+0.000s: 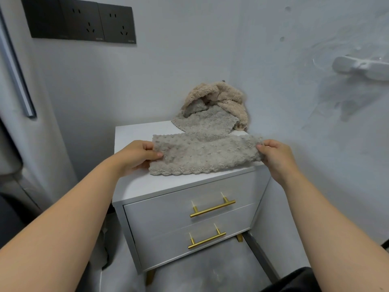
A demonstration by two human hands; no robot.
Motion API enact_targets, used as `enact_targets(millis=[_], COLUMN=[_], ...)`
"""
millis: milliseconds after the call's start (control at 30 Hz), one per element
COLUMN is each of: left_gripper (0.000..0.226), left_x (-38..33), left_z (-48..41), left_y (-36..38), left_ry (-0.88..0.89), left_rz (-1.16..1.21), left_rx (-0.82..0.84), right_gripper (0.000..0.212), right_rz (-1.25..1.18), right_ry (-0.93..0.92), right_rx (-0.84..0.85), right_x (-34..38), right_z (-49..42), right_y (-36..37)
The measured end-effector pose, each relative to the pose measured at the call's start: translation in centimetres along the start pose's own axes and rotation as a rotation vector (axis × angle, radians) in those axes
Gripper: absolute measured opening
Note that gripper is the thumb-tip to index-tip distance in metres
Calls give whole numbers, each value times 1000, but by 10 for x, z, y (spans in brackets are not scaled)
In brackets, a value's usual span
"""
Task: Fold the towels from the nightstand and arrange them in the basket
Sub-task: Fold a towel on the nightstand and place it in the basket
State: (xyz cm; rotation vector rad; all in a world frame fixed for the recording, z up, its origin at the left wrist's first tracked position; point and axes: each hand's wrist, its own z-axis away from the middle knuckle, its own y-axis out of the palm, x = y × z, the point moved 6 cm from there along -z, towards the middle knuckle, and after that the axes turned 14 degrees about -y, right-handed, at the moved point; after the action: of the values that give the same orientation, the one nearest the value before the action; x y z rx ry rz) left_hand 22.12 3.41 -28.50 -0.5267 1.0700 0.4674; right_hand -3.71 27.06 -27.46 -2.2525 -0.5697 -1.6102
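Left hand [137,154] and right hand [273,153] pinch the fluffy grey towel's [205,157] ends; keep it taut, edges aligned, on the white nightstand surface [134,186].

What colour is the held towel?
The towel is greyish-taupe with a bumpy texture; head view.

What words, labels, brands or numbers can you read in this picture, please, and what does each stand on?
No text here can be read.
On the black socket plates: a tiny pale mark near each lower edge, perhaps a brand, too small and blurred to read.
On the grey towel, the beige towel and the nightstand: no writing shows.
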Motion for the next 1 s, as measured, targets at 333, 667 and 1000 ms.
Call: enact_targets(millis=[333,667,1000], left_gripper=[27,27,25], left_x=[17,-7,-28], left_z=[2,-8,-47], left_y=[11,12,8], left_ry=[-179,-7,119], left_rz=[14,91,153], left_rx=[274,189,-349], right_gripper=[22,29,24], right_rz=[286,205,253], right_ry=[116,237,190], right_rx=[226,249,-125], right_x=[4,-4,-17], right_z=[13,8,-19], right_y=[2,-2,-15])
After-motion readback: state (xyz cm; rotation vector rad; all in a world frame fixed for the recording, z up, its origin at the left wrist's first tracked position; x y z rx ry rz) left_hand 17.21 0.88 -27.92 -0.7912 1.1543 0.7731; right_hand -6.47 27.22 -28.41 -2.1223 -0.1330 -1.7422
